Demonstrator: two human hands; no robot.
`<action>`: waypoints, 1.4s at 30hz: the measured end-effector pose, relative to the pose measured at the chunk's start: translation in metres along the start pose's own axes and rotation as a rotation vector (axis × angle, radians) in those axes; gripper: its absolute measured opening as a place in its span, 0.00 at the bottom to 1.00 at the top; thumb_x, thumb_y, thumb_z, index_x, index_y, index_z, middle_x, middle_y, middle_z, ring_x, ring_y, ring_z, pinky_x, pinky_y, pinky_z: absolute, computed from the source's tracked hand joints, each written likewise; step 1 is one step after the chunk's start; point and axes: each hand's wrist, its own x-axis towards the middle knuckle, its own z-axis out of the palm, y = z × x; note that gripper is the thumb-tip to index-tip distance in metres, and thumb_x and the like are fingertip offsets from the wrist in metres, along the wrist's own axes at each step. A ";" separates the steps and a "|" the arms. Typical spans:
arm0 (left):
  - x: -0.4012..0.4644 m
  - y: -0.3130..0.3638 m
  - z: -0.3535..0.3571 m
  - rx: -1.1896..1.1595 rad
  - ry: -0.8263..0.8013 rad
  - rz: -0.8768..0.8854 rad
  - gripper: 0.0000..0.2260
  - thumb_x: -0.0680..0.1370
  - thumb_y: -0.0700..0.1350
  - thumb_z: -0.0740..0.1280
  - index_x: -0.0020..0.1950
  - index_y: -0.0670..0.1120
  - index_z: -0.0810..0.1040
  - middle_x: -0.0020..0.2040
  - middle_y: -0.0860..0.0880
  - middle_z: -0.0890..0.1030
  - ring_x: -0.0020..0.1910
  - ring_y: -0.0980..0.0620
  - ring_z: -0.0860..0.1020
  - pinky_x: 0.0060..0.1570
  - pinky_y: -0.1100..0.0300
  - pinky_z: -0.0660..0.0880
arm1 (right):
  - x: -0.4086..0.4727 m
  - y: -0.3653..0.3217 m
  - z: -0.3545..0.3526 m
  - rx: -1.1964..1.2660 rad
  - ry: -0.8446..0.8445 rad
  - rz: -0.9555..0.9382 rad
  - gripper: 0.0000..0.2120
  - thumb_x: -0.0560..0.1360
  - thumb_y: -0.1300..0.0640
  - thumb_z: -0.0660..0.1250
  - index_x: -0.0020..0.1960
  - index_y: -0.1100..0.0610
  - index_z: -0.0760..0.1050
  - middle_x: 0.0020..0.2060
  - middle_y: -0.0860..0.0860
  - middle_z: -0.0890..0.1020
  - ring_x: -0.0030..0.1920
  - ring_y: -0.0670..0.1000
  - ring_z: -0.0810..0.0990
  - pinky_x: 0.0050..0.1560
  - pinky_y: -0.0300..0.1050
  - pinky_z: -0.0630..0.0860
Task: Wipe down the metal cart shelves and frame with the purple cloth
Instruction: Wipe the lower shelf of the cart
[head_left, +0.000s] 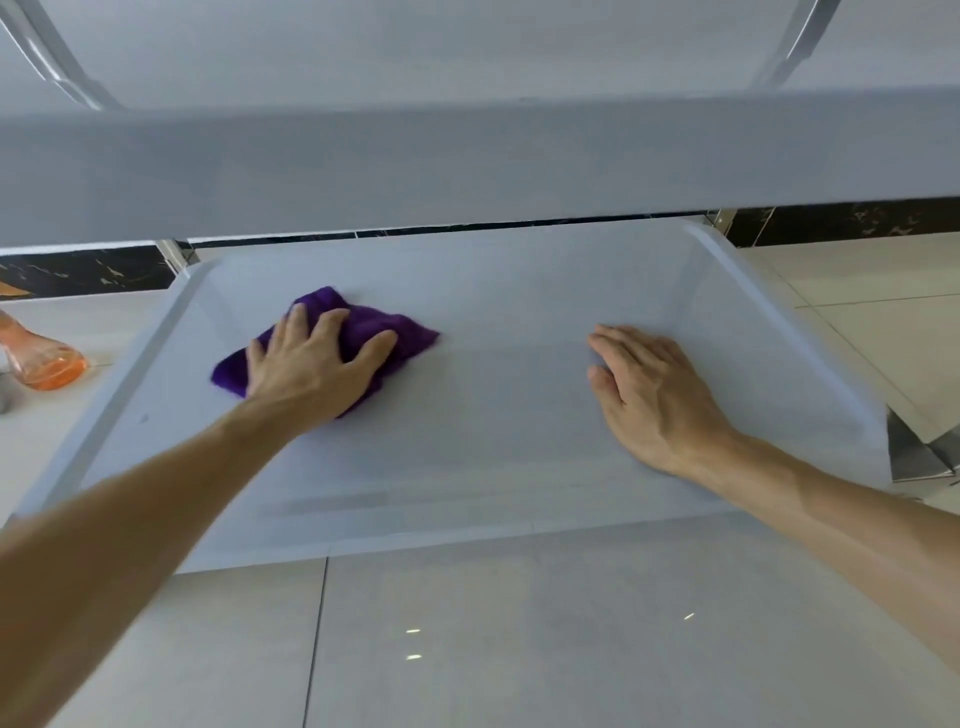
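lower shelf (519, 457): smooth matte metal tray with a raised rim and rounded corners
purple cloth (363, 332): fuzzy, scrunched, on the shelf's left half
left hand (311, 364): fingers spread flat, pressing the cloth down
right hand (654, 395): flat on the shelf's right half, holding nothing
spray bottle (44, 358): clear plastic, orange liquid, on the floor left of the shelf

Orange spray bottle (44, 358) lying on its side on the floor tiles (519, 649), near the left edge. Dark marble skirting (88, 273) along the far edge of the floor. Small bright light reflections (413, 631) on the glossy near tiles.
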 end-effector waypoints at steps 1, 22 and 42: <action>0.002 0.019 0.006 -0.014 0.007 0.020 0.34 0.74 0.73 0.50 0.73 0.55 0.64 0.76 0.45 0.62 0.75 0.45 0.59 0.74 0.44 0.53 | -0.001 0.000 0.000 -0.001 0.001 0.000 0.20 0.83 0.56 0.55 0.73 0.61 0.68 0.74 0.54 0.69 0.75 0.54 0.64 0.75 0.53 0.57; 0.093 -0.015 -0.002 -0.088 0.052 -0.210 0.34 0.74 0.71 0.58 0.74 0.53 0.64 0.70 0.39 0.69 0.70 0.36 0.65 0.72 0.42 0.56 | -0.003 0.006 0.000 -0.002 -0.022 0.045 0.26 0.81 0.45 0.55 0.74 0.57 0.67 0.75 0.51 0.67 0.77 0.52 0.61 0.76 0.53 0.55; 0.118 0.103 0.017 -0.128 -0.032 0.320 0.29 0.77 0.64 0.62 0.74 0.52 0.67 0.73 0.45 0.70 0.71 0.44 0.69 0.69 0.52 0.64 | -0.010 0.015 -0.004 0.005 -0.014 0.048 0.26 0.80 0.44 0.54 0.73 0.55 0.67 0.75 0.48 0.68 0.76 0.50 0.62 0.76 0.52 0.55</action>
